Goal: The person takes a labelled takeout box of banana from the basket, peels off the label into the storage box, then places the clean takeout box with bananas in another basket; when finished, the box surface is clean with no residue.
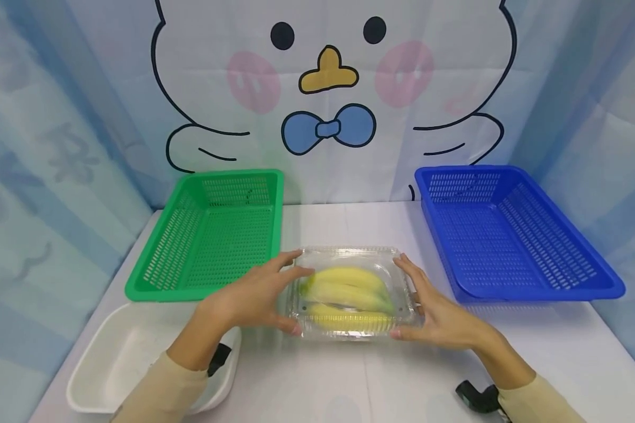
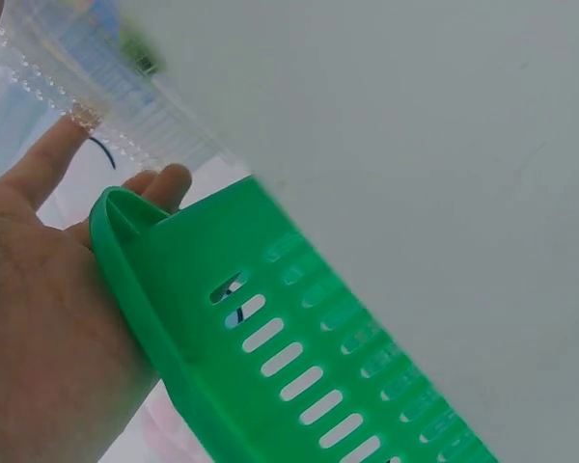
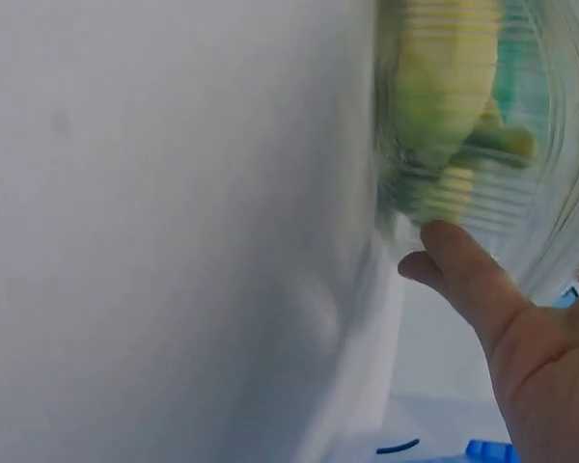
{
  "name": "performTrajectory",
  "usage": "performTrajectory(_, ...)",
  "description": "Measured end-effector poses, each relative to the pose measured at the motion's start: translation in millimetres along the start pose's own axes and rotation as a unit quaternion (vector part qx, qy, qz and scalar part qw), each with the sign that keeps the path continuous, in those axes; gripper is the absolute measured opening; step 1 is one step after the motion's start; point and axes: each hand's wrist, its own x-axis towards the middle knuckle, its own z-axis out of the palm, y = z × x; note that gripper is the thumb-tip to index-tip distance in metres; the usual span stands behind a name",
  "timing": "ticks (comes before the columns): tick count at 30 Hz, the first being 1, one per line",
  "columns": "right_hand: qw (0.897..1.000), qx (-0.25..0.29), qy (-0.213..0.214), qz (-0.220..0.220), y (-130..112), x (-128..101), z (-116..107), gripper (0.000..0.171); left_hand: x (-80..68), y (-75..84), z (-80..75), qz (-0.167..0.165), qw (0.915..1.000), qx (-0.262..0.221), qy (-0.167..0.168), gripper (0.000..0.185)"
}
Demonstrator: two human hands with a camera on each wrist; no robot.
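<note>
Between the green basket (image 1: 206,235) and blue basket (image 1: 508,235), mid-table, both hands (image 1: 254,296) (image 1: 439,311) press straight fingers against the clear banana box (image 1: 351,294), white tub (image 1: 122,358) near-left.

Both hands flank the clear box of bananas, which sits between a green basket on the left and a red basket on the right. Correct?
Not quite: the head view shows the right basket is blue, not red. The rest holds.

Staged recording booth, not a home: cartoon duck backdrop (image 1: 328,88), blue curtains (image 1: 47,147), white table (image 1: 349,382), empty sorting baskets (image 1: 211,235).
</note>
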Motion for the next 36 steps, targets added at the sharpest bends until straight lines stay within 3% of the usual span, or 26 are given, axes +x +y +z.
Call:
performTrajectory(4, 1.000, -0.006, 0.006, 0.007, -2, -1, 1, 0.115, -1.4, 0.7, 1.4, -0.006, 0.9999, 0.013, -0.005, 0.095)
performTrajectory(12, 0.999, 0.039, 0.026, 0.006, 3, -1, 2, 0.110, 0.2, 3.3, 2.1, 0.009, 0.9991, 0.042, -0.004, 0.097)
performTrajectory(18, 0.994, 0.100, 0.037, 0.018, 3, -4, 0, 0.107, 1.8, 2.2, 2.8, 0.033, 0.9988, 0.023, 0.030, 0.103)
performTrajectory(26, 0.983, 0.165, 0.076, 0.017, 4, -9, -3, 0.098, 5.2, 5.8, 2.7, 0.040, 0.9973, 0.023, 0.057, 0.090)
performTrajectory(32, 0.979, 0.171, 0.107, -0.010, -4, -11, -4, 0.100, 3.3, 6.6, 1.6, 0.055, 0.9943, -0.016, 0.090, 0.087)
performTrajectory(36, 0.977, 0.174, 0.118, -0.039, -15, -8, -9, 0.103, 0.9, 8.0, -1.7, 0.069, 0.9873, -0.045, 0.135, 0.085)
